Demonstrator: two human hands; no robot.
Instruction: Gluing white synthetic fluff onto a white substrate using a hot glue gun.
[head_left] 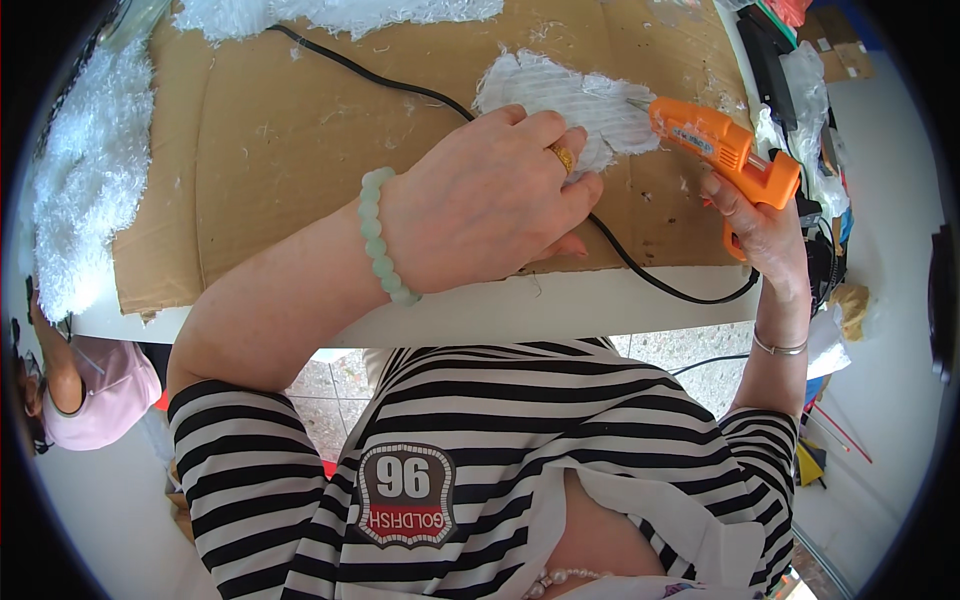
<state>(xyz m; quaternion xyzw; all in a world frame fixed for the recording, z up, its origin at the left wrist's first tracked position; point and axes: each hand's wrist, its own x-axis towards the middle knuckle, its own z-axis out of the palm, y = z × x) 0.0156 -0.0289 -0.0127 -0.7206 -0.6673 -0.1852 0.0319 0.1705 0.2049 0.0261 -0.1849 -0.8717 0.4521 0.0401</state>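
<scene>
My right hand (pixel 768 235) grips an orange hot glue gun (pixel 712 132) by its handle. The gun's metal nozzle points left and touches or hovers just over the right edge of a white fabric piece (pixel 610 110); I cannot tell which. This piece has a ribbed surface and frayed edges, and it lies flat on a brown cardboard sheet (pixel 270 180). My left hand (pixel 490 195), with a ring and a pale green bead bracelet, is curled over the fabric's near left edge. Its fingertips are partly hidden, and they seem to pinch that edge.
A black cord (pixel 390 82) runs over the cardboard, under my left hand, toward the glue gun. White fluffy fabric (pixel 95 190) lies at the left, with more along the far edge. Clear plastic bags (pixel 808 85) and clutter sit at the right. Another person in pink (pixel 105 395) is at the lower left.
</scene>
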